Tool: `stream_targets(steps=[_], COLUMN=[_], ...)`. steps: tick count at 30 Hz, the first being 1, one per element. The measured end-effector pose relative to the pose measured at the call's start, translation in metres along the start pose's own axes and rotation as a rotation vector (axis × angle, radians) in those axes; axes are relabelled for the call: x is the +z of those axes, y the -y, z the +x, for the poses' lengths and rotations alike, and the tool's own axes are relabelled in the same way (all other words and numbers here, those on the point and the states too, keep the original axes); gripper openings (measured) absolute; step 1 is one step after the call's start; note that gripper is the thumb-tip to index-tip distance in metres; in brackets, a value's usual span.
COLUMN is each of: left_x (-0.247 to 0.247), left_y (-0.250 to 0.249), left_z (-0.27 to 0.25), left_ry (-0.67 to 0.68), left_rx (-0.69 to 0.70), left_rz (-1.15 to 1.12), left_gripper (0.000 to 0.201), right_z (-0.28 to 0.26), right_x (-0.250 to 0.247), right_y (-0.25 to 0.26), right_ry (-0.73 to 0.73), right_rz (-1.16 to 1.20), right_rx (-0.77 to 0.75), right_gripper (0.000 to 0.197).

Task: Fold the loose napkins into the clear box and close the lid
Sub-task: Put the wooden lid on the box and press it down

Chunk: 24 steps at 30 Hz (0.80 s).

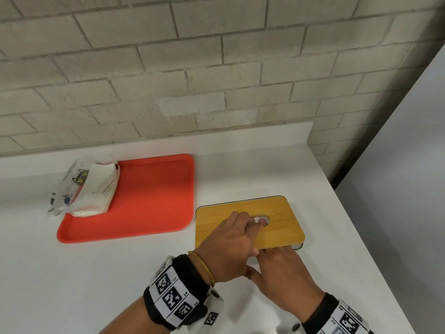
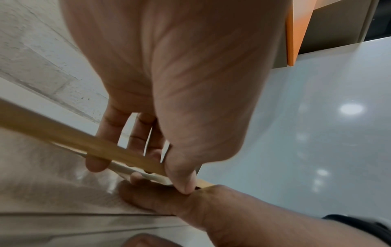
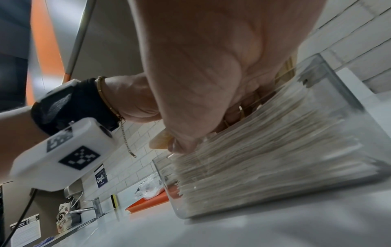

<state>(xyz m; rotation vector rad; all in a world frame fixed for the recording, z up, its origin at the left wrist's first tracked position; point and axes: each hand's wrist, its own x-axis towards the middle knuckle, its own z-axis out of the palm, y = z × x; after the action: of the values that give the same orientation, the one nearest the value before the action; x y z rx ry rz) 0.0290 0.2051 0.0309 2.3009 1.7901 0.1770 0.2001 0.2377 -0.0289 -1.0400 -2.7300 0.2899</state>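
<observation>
With the left hand [image 1: 227, 247] spread flat over the wooden lid [image 1: 277, 213], its fingertips at the oval slot [image 1: 261, 219] in the middle, the lid looks to be on its way down onto the clear box [image 3: 330, 117]. The right hand [image 1: 283, 273] sits at the box's near edge, fingers hooked under the lid's rim, though I cannot tell how firmly they hold. The closing step seems in hand: next the lid wants an even press until it seats all round. The box is smooth, see-through and square-cornered, packed with a dense stack of pale, thin napkins [image 3: 264, 158]. The lid is a honey-coloured board with rounded corners. On the white, glossy desk [image 1: 120, 273] beside it lie 1 flat red tray [image 1: 154, 201] and a crinkly plastic napkin packet [image 1: 89, 189], torn open.
</observation>
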Motion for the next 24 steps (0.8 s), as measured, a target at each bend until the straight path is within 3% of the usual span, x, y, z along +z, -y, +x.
stream_targets(steps=[7, 10, 16, 24], left_x=[0.006, 0.007, 0.010, 0.020], left_y=[0.001, 0.002, 0.004, 0.006], left_z=[0.000, 0.000, 0.001, 0.001], left_ry=[-0.044, -0.070, -0.106, -0.126], left_rx=[0.022, 0.022, 0.010, 0.005], left_rz=[0.006, 0.023, 0.035, 0.049], left_gripper=[0.087, 0.075, 0.059, 0.055], right_z=[-0.004, -0.007, -0.018, -0.022], right_x=[0.003, -0.001, -0.014, -0.012], right_y=[-0.005, -0.008, -0.029, -0.052], right_ry=[-0.013, -0.019, -0.057, -0.326], right_rz=[-0.018, -0.031, 0.060, 0.041], right_rx=[-0.003, -0.051, -0.201, -0.316], right_gripper=[0.069, 0.075, 0.041, 0.032])
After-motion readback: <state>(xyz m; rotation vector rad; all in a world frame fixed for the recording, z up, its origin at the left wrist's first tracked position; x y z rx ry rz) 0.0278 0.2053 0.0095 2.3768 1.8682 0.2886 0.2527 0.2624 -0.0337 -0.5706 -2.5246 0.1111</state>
